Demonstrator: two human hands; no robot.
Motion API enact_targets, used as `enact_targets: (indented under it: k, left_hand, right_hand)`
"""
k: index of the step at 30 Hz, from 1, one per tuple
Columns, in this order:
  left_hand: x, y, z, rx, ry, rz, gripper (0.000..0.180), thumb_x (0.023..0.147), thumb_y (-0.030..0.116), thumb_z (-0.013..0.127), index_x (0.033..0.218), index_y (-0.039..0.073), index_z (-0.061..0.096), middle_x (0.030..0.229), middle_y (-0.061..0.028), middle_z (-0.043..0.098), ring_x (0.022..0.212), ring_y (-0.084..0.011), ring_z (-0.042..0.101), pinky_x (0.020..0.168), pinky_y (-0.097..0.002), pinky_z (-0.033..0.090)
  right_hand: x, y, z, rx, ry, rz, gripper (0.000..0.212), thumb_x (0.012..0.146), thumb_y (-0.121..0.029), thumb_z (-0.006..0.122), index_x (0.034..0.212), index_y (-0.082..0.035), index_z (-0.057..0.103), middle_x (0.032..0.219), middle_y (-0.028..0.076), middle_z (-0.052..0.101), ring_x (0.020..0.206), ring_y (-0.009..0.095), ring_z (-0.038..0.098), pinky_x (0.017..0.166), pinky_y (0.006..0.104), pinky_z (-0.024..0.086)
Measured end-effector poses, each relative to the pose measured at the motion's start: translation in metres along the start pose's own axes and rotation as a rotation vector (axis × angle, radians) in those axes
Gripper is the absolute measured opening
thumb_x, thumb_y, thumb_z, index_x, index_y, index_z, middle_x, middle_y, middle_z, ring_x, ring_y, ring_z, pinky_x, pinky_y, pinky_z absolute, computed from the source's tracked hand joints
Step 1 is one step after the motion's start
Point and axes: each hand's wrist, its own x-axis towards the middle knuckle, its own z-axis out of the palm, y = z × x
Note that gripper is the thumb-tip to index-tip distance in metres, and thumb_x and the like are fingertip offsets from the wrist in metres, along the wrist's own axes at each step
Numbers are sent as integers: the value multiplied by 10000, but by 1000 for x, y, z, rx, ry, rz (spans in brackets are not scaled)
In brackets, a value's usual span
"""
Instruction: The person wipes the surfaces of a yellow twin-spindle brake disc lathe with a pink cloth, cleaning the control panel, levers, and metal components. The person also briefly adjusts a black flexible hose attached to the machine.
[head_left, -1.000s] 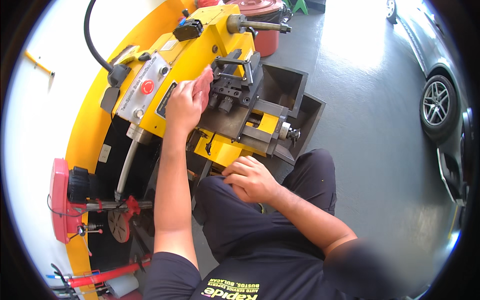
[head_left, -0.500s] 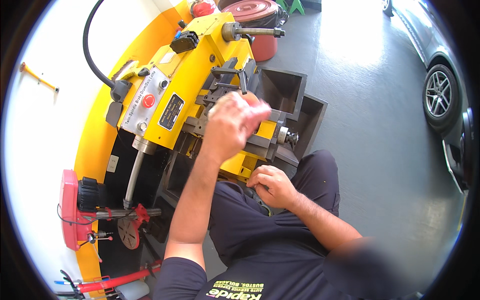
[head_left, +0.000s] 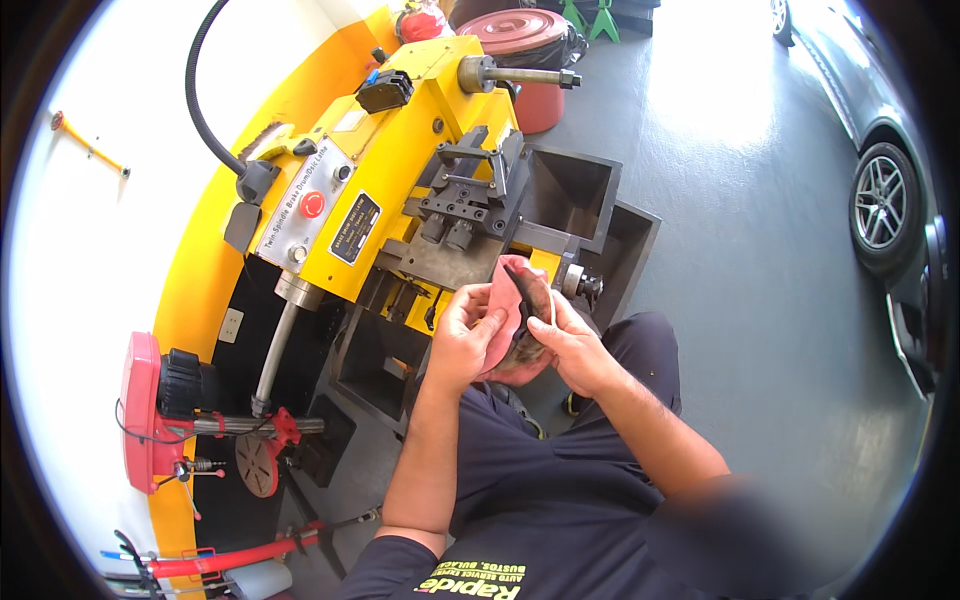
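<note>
A pink rag with dark stains (head_left: 505, 292) hangs between my two hands, in front of the yellow brake lathe (head_left: 395, 165). My left hand (head_left: 466, 335) pinches its left side between thumb and fingers. On the other side my right hand (head_left: 578, 350) grips the right edge, thumb on top. The rag is folded open in the middle, showing a dark, soiled inside, and its lower part droops over my lap. Just beyond the rag lies the lathe's metal carriage plate (head_left: 445, 262), with a dark tool holder (head_left: 465, 205) bolted above it.
Dark metal chip trays (head_left: 575, 190) flank the lathe. A lidded red bin (head_left: 540, 100) stands behind it. At the left are a red drill press (head_left: 145, 415) and a red floor jack (head_left: 230, 562). A car (head_left: 880, 200) is parked at the right.
My left hand has come back from over the lathe carriage toward my body. My right hand has risen from my lap and now holds the rag too. The rag is spread between them.
</note>
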Motion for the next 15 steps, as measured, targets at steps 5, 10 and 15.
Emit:
enact_targets:
  k: [5, 10, 15]
  left_hand:
    - [5, 24, -15, 129, 232, 212, 214, 1040, 43, 673, 1248, -6, 653, 1155, -62, 670, 1047, -119, 631, 942, -287, 521]
    - [-9, 11, -33, 250, 212, 230, 119, 1028, 7, 648, 1141, 1, 685, 1129, -53, 640, 1021, -140, 641, 897, -285, 528]
    - [-68, -17, -54, 499, 130, 166, 131, 978, 7, 710, 1110, 14, 712, 1193, -77, 655, 1002, -172, 672, 847, -294, 549]
  right_hand:
    - [36, -49, -25, -144, 191, -200, 470, 1048, -12, 530, 1518, 2, 540, 1407, 57, 664, 1293, 199, 628, 1154, 383, 459]
    - [116, -101, -35, -517, 515, -420, 399, 993, -2, 543, 1385, 12, 617, 1303, 148, 720, 1175, 281, 707, 1038, 401, 543]
    - [172, -29, -14, -959, 460, -287, 308, 956, -33, 566, 1224, 6, 712, 1092, 198, 760, 1056, 311, 729, 970, 431, 550]
